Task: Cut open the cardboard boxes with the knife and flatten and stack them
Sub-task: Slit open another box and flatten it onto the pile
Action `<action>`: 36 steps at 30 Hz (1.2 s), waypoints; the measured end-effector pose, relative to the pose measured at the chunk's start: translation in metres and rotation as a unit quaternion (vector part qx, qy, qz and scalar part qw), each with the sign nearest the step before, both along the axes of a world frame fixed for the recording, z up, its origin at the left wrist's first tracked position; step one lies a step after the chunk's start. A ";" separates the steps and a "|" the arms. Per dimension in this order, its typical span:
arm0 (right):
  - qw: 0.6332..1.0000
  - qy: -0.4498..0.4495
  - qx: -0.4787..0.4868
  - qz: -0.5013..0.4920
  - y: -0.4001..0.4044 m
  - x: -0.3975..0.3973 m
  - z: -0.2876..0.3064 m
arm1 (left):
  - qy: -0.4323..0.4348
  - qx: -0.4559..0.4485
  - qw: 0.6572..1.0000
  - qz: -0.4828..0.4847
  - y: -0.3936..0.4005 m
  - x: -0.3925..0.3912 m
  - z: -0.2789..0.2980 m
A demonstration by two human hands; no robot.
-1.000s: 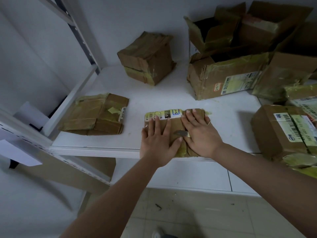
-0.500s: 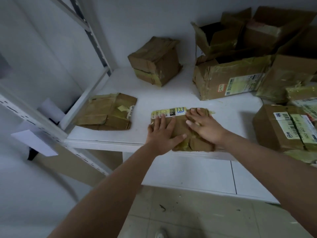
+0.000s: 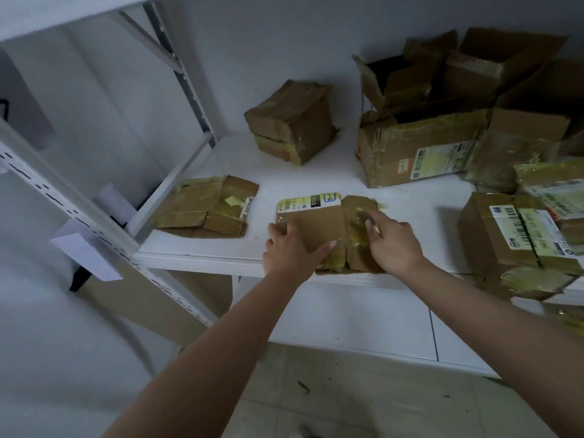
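Cardboard boxes sit all over the white shelf [image 3: 316, 181], and we place everything relative to the flattened box [image 3: 322, 227] at the shelf's front edge. Largest first: behind and to the right of it we see a big torn box with a label [image 3: 417, 150], with opened boxes [image 3: 458, 67] piled behind that one against the wall. Right of the flattened box, near the shelf edge, is a sealed box with barcode stickers [image 3: 512, 238]. Straight behind it, well apart, stands a small taped box [image 3: 292, 121], tilted. To its left, near but not touching, lies an already flattened pile [image 3: 205, 207].

The flattened box itself lies flat, brown with yellowish tape and a label strip along its far edge. Our left hand [image 3: 292, 248] grips its left edge, thumb on top and fingers wrapped round the side. Our right hand [image 3: 392, 240] rests on its right half with fingers curled; something small shows at the fingertips, too blurred for us to name, so we cannot tell its grip.
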State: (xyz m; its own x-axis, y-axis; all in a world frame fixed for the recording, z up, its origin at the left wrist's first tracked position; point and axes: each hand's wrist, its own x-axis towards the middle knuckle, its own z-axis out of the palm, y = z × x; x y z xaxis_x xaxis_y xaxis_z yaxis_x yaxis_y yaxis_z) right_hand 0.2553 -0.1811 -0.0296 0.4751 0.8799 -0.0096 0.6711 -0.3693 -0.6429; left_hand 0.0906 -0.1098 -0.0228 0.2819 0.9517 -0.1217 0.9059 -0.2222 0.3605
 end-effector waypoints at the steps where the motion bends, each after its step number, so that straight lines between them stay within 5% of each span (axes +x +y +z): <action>1: 0.999 0.031 0.022 -0.009 0.002 -0.002 0.002 | -0.009 0.007 1.000 -0.001 -0.002 -0.002 0.000; 4: 0.992 0.103 0.065 -0.028 0.009 -0.008 0.012 | -0.018 0.048 0.999 -0.003 -0.002 -0.007 0.009; 9: 0.994 0.051 0.091 -0.021 0.034 -0.038 0.026 | 0.049 0.188 0.981 -0.016 0.023 -0.023 0.038; 16: 0.985 0.073 0.143 0.061 0.114 -0.104 0.054 | 0.093 0.232 0.968 -0.011 0.106 -0.103 0.076; 24: 0.986 0.108 0.097 0.079 0.192 -0.176 0.061 | 0.059 0.161 0.985 -0.007 0.189 -0.182 0.078; 31: 0.993 0.023 -0.061 0.094 0.204 -0.186 0.028 | 0.020 0.040 0.998 -0.039 0.210 -0.197 0.026; 36: 0.997 0.036 -0.051 0.043 0.210 -0.188 0.027 | 0.000 -0.001 0.999 -0.053 0.216 -0.200 0.008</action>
State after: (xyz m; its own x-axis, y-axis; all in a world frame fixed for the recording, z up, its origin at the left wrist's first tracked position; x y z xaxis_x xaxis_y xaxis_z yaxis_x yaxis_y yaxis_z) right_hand 0.0676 0.0292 -0.0029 0.3925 0.9102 -0.1321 0.6568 -0.3779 -0.6525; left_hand -0.1096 0.1066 -0.0153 0.3807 0.9164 -0.1236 0.8777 -0.3161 0.3601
